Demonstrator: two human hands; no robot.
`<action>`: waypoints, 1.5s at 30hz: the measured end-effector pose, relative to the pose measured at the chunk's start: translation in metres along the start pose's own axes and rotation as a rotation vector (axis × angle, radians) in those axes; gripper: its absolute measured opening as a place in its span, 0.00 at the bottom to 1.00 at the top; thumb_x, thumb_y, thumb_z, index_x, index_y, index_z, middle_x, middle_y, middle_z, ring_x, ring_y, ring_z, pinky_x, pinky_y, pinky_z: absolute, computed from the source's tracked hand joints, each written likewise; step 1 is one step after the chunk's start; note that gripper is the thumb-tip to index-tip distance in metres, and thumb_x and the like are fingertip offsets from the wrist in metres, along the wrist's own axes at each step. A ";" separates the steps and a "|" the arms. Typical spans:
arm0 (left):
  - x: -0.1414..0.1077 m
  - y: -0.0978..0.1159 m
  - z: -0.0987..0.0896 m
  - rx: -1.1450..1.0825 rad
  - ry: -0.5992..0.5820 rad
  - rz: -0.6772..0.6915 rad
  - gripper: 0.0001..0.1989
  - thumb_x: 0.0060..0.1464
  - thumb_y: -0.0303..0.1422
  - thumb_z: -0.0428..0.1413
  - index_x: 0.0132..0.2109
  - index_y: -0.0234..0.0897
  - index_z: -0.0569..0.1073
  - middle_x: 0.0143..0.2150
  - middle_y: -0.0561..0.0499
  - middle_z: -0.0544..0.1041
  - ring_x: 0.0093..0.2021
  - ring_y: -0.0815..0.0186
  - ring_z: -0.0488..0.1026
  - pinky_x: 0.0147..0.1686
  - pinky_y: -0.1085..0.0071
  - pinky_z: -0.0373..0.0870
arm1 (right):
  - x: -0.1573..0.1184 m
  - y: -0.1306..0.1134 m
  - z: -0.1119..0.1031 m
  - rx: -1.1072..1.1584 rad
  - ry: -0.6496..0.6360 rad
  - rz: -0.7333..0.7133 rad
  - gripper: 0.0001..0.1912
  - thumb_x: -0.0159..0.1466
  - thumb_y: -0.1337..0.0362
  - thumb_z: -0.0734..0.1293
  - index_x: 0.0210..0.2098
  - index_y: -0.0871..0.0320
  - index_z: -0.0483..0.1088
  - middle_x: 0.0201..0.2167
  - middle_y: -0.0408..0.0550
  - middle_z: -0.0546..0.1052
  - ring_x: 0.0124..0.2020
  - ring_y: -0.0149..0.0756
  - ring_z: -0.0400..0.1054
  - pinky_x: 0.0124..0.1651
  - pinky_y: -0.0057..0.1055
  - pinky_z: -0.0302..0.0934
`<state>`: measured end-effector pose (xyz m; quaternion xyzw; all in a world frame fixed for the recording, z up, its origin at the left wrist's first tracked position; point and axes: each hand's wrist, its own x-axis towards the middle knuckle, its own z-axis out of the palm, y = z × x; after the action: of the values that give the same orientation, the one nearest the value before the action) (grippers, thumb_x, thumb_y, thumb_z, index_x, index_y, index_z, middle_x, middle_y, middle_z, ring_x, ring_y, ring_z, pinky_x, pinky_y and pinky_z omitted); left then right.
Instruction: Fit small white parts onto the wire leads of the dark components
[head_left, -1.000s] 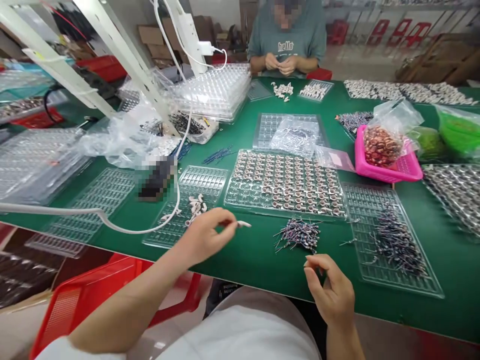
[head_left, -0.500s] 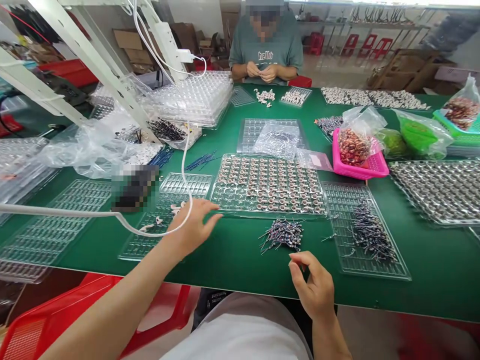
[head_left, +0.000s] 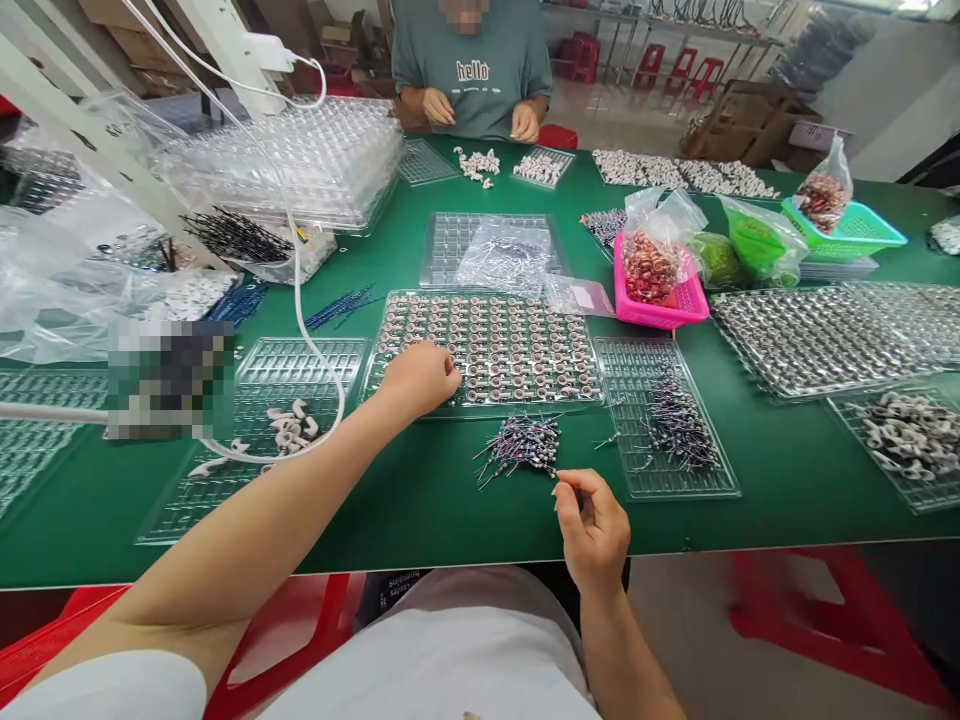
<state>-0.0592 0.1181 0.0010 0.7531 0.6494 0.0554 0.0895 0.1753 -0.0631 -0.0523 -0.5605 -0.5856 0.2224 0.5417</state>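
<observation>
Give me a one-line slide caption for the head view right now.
Left hand over the near edge of a parts tray, right hand beside a wire pile.

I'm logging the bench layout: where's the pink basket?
In the head view, right of centre, the pink basket stands just beyond the wire tray, left of the turquoise basket.

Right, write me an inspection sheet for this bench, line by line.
Surface: green tabletop, crowded toward the middle.
Work things: clear blister tray of ring-ended parts; pile of wired components in front.
Clutter: clear plastic bag behind that tray; pink basket holding bagged copper-coloured pieces.
Hands: left hand over the tray's left part, grip hidden; right hand at the pile's right edge, any held piece too small to tell.
Cables: white cable looped across a tray of white pieces at left.
Surroundings: co-worker across the table; red plastic stools behind.
</observation>
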 end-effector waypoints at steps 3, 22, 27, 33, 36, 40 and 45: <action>-0.011 0.005 -0.006 -0.033 0.053 -0.002 0.11 0.56 0.35 0.51 0.33 0.35 0.75 0.38 0.41 0.75 0.41 0.53 0.73 0.36 0.64 0.68 | 0.004 -0.002 0.000 -0.065 -0.015 -0.046 0.06 0.66 0.70 0.64 0.41 0.56 0.71 0.31 0.43 0.74 0.30 0.30 0.67 0.33 0.28 0.65; -0.087 0.048 0.017 -1.382 -0.516 0.004 0.17 0.51 0.33 0.56 0.49 0.33 0.71 0.34 0.51 0.76 0.32 0.67 0.73 0.35 0.68 0.71 | 0.022 -0.007 0.009 -0.541 -0.216 -0.230 0.06 0.63 0.74 0.65 0.35 0.57 0.69 0.33 0.49 0.74 0.37 0.39 0.67 0.41 0.37 0.65; -0.085 0.044 0.014 -1.485 -0.623 -0.067 0.07 0.46 0.29 0.54 0.35 0.33 0.72 0.27 0.51 0.75 0.27 0.69 0.70 0.31 0.71 0.67 | 0.015 -0.009 0.002 -0.372 -0.175 -0.204 0.08 0.63 0.75 0.64 0.37 0.56 0.68 0.31 0.45 0.74 0.34 0.34 0.69 0.39 0.34 0.66; -0.087 0.045 0.017 -1.659 -0.735 -0.200 0.04 0.44 0.28 0.51 0.30 0.33 0.68 0.22 0.54 0.66 0.20 0.74 0.58 0.19 0.77 0.48 | 0.009 -0.010 -0.001 -0.269 -0.128 -0.215 0.13 0.62 0.76 0.66 0.43 0.55 0.69 0.36 0.46 0.76 0.38 0.35 0.72 0.40 0.35 0.69; -0.089 0.046 0.017 -1.624 -0.744 -0.162 0.05 0.49 0.31 0.50 0.31 0.34 0.69 0.20 0.59 0.57 0.19 0.75 0.48 0.19 0.76 0.43 | 0.009 -0.014 0.000 -0.182 -0.135 -0.283 0.18 0.61 0.78 0.66 0.46 0.53 0.68 0.37 0.47 0.78 0.40 0.36 0.73 0.41 0.37 0.70; -0.094 0.047 0.009 -1.305 -0.581 0.048 0.13 0.58 0.39 0.52 0.35 0.34 0.74 0.23 0.57 0.60 0.23 0.72 0.54 0.23 0.74 0.51 | 0.010 -0.018 0.003 -0.117 -0.169 -0.354 0.21 0.60 0.80 0.67 0.48 0.53 0.68 0.38 0.47 0.79 0.38 0.36 0.73 0.39 0.38 0.71; -0.096 0.048 0.002 -1.078 -0.672 0.208 0.17 0.58 0.44 0.54 0.34 0.34 0.76 0.26 0.55 0.67 0.27 0.70 0.59 0.26 0.74 0.56 | 0.010 -0.015 0.005 -0.099 -0.147 -0.408 0.23 0.59 0.81 0.67 0.49 0.53 0.68 0.38 0.48 0.79 0.38 0.35 0.74 0.37 0.37 0.70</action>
<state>-0.0270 0.0162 0.0118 0.6377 0.3904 0.1433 0.6484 0.1665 -0.0565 -0.0367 -0.4386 -0.7349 0.1196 0.5033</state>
